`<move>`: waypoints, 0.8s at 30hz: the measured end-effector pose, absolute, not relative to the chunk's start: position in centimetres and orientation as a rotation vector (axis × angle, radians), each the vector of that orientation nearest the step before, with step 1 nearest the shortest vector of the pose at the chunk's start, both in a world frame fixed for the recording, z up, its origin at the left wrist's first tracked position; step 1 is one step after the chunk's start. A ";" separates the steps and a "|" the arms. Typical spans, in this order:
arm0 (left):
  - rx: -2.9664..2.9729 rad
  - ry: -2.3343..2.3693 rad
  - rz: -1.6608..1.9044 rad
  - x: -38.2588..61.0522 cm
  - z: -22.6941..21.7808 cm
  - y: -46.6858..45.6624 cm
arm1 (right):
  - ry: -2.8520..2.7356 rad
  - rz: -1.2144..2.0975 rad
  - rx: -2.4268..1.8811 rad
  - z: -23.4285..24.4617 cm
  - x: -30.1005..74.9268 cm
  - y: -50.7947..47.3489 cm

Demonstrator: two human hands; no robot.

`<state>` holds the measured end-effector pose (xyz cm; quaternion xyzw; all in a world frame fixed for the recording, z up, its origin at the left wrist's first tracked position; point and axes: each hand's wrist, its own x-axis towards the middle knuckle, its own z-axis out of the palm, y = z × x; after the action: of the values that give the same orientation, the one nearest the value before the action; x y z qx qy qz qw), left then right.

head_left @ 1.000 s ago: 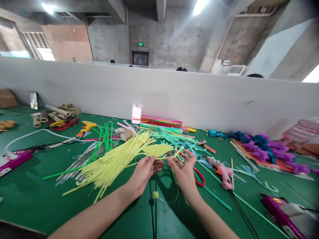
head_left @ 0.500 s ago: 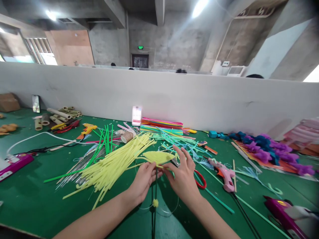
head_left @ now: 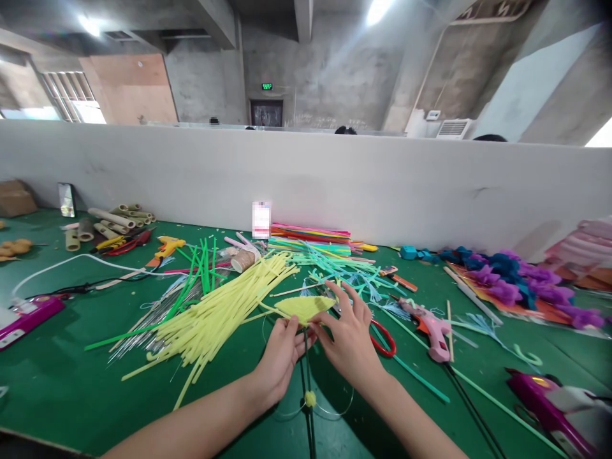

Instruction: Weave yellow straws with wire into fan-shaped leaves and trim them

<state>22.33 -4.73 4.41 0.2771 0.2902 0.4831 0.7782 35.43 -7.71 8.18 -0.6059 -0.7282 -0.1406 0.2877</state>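
Pinching the leaf (head_left: 305, 307) by its near edge, the left hand (head_left: 280, 356) has its grip closed on it; the right hand (head_left: 348, 331) has its fingertips at that edge too — whether that grip clasps it, I cannot tell. The leaf sits just beyond both grips. Below the left grip runs a dark rod (head_left: 306, 358), with a yellow ball (head_left: 310, 399) nearer the viewer. Yellow strips (head_left: 224, 312) lie left of the grip; right of it, scissors (head_left: 393, 345) and a pink glue gun (head_left: 434, 330) on the table (head_left: 143, 398).
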 end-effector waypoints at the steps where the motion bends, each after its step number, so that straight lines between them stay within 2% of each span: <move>1: 0.601 0.628 1.045 22.3 4.4 -4.7 | -1.948 -0.370 -1.624 8.2 35.5 -7.7; 24: 0.648 0.644 1.066 21.9 4.5 -3.5 | -1.943 -0.355 -1.656 8.2 35.6 -7.3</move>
<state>21.94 -3.49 4.46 0.2981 0.2964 0.4903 0.7634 35.59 -7.33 8.19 -0.6171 -0.7241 -0.1323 0.2783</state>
